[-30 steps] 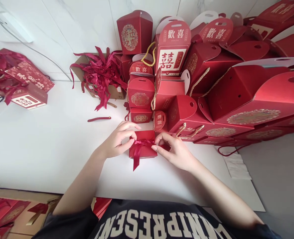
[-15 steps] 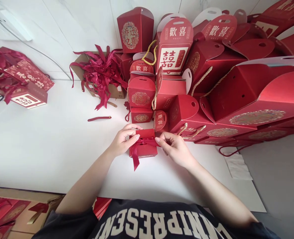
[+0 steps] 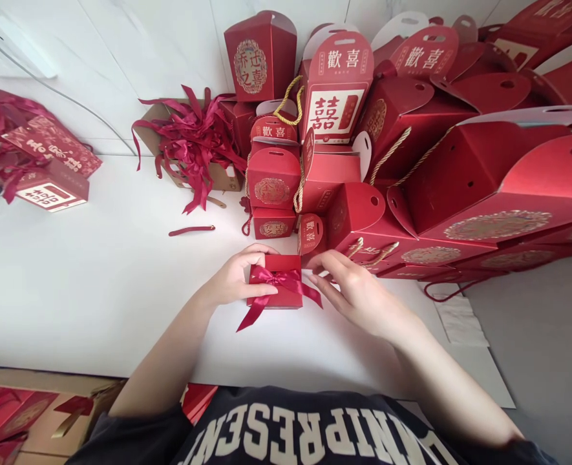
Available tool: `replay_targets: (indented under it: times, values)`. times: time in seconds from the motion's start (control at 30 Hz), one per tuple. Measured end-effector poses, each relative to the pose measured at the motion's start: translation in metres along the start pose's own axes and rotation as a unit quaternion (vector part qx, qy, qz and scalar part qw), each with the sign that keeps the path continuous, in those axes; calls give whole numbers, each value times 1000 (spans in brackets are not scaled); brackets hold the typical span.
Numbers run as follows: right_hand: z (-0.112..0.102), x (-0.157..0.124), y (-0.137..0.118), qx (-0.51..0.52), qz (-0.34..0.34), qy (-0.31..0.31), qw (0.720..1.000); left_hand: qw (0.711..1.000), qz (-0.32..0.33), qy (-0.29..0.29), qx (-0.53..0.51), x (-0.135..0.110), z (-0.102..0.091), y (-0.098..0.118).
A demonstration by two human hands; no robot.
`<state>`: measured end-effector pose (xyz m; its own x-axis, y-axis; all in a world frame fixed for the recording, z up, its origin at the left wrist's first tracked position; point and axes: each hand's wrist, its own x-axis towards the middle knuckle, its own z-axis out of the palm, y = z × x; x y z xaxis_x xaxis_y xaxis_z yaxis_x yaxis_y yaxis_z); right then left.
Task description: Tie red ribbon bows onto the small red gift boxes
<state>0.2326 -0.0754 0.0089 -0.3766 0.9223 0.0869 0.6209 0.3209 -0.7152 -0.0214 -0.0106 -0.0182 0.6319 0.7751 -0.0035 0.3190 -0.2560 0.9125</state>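
A small red gift box (image 3: 286, 299) lies on the white table in front of me. Around it runs a crimson satin ribbon (image 3: 290, 280), tied at the middle of the near side, with one tail hanging to the left and the other to the right. My left hand (image 3: 232, 279) grips the box's left side, its thumb pressed over the ribbon and its other fingers behind the box, partly hidden. Just right of the box, my right hand (image 3: 356, 289) is apart from the ribbon tail, fingers loosely bent and spread, holding nothing I can see.
Red gift boxes (image 3: 334, 171) are stacked behind and to the right. A cardboard box (image 3: 225, 177) full of crimson ribbons (image 3: 191, 139) stands at the back, with a dark red strap (image 3: 191, 230) before it. More ribboned boxes (image 3: 53, 187) are at the far left.
My right hand has let go of the ribbon and moved slightly right; that tail now hangs free. My left thumb has moved down onto the ribbon.
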Motion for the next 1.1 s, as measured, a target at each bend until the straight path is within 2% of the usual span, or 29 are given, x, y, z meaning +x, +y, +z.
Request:
replay_targets:
  times: [0.13,0.27,0.47,0.6,0.83,1.1]
  values:
    - [13,17,-3,57,-74,-3,996,1000,6,-6,-3,-2,-2,1]
    - [25,31,4,79,-85,-25,993,1000,13,-2,17,-5,-6,-2]
    - [20,36,0,110,-106,-59,986,999,34,-4,34,-9,-13,-2]
    - [16,38,-1,166,-134,-109,971,997,52,-43,42,-11,-15,0]
    - [21,32,17,224,-109,-158,955,994,56,-94,25,-9,-12,0]
    - [33,23,25,292,-72,-112,947,992,35,-119,29,-8,-11,-3]
